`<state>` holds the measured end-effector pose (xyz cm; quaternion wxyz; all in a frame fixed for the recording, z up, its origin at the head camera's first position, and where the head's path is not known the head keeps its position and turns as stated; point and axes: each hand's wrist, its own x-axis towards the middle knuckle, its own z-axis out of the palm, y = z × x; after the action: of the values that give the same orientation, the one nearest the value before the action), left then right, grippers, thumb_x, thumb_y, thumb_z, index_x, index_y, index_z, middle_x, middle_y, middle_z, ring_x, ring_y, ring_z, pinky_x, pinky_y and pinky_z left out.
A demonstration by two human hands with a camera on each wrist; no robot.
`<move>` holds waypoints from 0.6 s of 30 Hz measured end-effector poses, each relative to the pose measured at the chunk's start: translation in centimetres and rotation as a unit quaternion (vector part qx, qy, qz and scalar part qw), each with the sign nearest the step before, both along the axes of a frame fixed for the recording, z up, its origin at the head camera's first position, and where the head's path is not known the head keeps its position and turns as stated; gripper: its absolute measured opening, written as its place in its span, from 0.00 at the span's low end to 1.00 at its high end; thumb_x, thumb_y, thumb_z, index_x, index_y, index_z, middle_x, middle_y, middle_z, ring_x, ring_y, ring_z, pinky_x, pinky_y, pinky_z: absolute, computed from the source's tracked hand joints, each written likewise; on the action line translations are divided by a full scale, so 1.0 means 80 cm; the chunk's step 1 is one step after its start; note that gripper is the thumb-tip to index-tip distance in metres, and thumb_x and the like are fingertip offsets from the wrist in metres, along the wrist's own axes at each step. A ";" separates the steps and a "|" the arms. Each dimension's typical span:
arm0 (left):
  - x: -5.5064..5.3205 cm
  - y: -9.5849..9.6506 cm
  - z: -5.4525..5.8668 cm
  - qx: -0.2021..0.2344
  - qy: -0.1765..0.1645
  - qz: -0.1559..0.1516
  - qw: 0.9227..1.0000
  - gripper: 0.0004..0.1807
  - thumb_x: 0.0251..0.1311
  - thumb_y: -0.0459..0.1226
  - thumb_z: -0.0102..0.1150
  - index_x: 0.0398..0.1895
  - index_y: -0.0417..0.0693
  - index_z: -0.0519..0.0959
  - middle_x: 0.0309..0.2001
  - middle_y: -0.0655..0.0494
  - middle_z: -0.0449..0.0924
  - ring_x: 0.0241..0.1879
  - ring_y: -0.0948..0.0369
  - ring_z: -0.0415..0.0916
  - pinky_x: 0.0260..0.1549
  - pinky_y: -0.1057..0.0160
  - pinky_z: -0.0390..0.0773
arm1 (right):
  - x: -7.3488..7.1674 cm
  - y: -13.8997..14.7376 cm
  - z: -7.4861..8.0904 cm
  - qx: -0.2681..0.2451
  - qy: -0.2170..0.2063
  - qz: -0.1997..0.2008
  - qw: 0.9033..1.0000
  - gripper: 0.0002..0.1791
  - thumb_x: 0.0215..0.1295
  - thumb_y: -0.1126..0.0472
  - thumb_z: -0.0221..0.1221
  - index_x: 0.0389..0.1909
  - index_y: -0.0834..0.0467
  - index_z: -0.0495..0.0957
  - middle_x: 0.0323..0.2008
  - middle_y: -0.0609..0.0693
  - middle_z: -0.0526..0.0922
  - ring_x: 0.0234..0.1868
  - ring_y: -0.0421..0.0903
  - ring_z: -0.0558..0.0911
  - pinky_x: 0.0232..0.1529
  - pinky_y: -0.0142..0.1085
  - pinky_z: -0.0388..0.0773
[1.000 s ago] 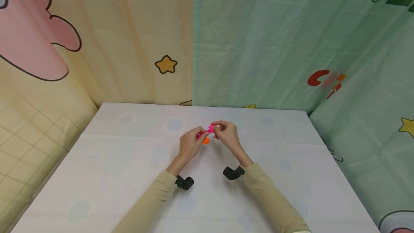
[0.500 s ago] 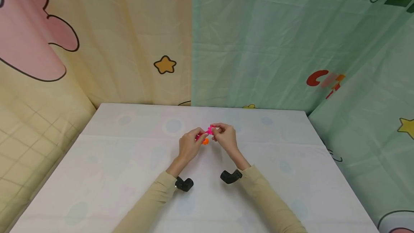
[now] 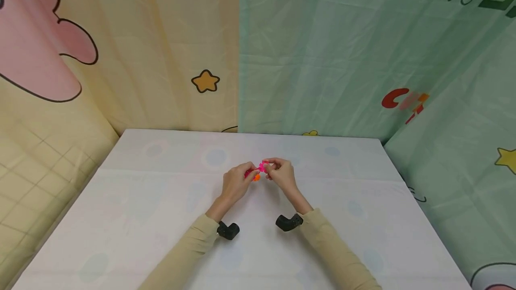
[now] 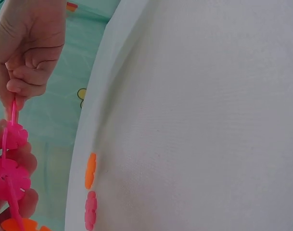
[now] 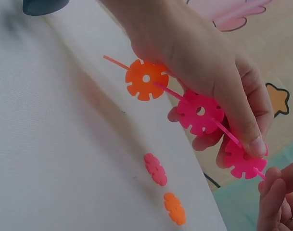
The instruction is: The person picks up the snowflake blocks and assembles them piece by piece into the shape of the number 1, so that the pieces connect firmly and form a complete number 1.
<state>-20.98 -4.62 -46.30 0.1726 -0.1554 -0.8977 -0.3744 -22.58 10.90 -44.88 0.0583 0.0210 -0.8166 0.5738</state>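
My left hand (image 3: 235,181) grips a chain of interlocking notched plastic discs. In the right wrist view a pink disc (image 5: 187,111) and an orange disc (image 5: 136,85) face the camera, with other discs slotted edge-on between them. Thumb and fingers of that hand pinch the pink disc (image 5: 238,166) near the chain's far end. My right hand (image 3: 283,175) pinches a pink disc (image 4: 13,113), seen edge-on, at that end. It meets the neighbouring pink disc; how deep it sits in the slot is hidden by fingers. Both hands are above the table.
On the white-covered table (image 3: 161,218) lie a loose pink disc (image 5: 156,169) and a loose orange disc (image 5: 174,208), close together. A black wrist camera (image 3: 228,230) sits on the left wrist and another black camera (image 3: 289,223) on the right. Printed curtains (image 3: 322,57) stand behind the table.
Both hands have come slightly lower and nearer in the head view, the chain moving with them. Their hold on the discs looks the same.
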 end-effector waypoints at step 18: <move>-0.001 0.001 0.006 -0.017 -0.001 -0.008 1.000 0.05 0.58 0.41 0.65 0.31 0.51 0.81 0.24 0.59 0.81 0.23 0.64 0.70 0.27 0.67 0.71 | 0.000 -0.001 -0.001 -0.015 -0.017 -0.019 1.000 0.09 0.60 0.67 0.62 0.40 0.66 0.83 0.17 0.51 0.76 0.23 0.62 0.80 0.21 0.25 0.74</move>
<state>-21.06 -4.55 -45.81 0.1659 -0.1650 -0.9030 -0.3603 -22.54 10.79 -44.95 0.0554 -0.0051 -0.8091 0.5850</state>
